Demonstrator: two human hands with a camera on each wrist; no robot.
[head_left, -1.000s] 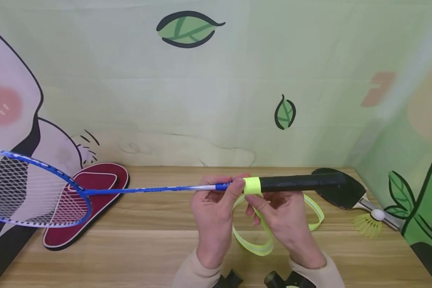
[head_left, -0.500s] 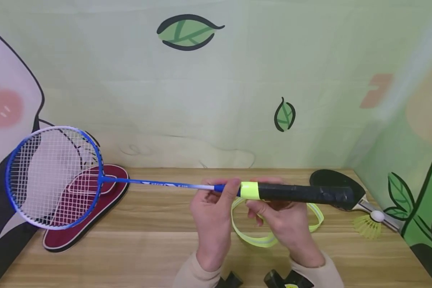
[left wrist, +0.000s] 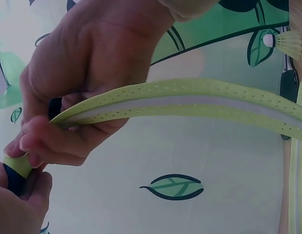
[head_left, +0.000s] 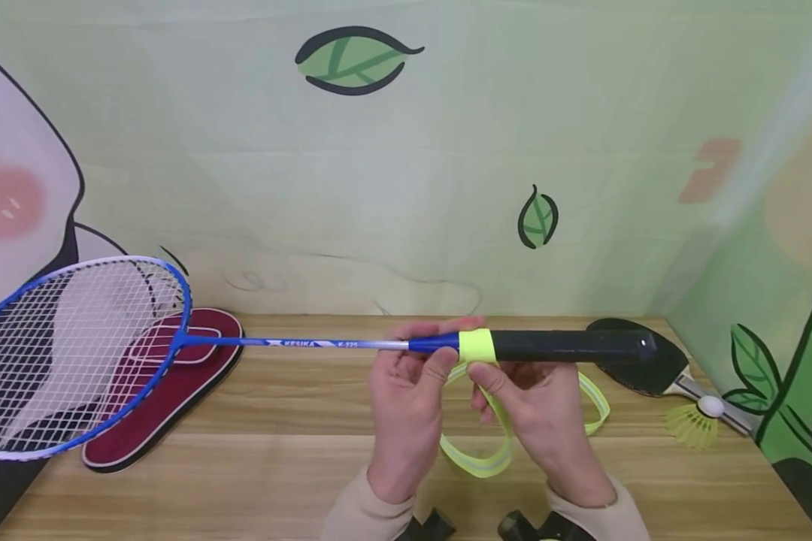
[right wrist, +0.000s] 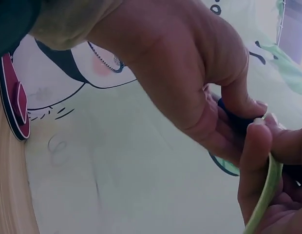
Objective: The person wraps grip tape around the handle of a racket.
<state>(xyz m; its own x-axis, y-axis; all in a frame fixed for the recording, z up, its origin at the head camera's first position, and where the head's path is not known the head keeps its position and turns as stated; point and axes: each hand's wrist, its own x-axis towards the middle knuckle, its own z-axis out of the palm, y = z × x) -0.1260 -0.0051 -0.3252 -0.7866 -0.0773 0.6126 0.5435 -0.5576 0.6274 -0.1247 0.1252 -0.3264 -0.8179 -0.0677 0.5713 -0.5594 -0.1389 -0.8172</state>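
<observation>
A blue and white badminton racket is held level above the table, its strung head to the left and its black handle to the right. My left hand grips the blue cone between shaft and handle. Bright yellow grip tape wraps the handle's left end. Right beside that band, my right hand pinches the tape with thumb and fingers, other fingers lying behind the handle. In the left wrist view, the perforated tape tail with a pale centre strip runs out from the right hand. The loop hangs down toward the table.
A maroon paddle-shaped pad lies at the left, partly behind the racket head. At the right, a black table-tennis bat lies next to a yellow shuttlecock. A printed cloth backdrop stands behind the wooden table.
The racket has rolled about its length: its head faced the camera more half a second ago and now lies flatter and farther left. The handle end has risen slightly; the tape loop has shifted.
</observation>
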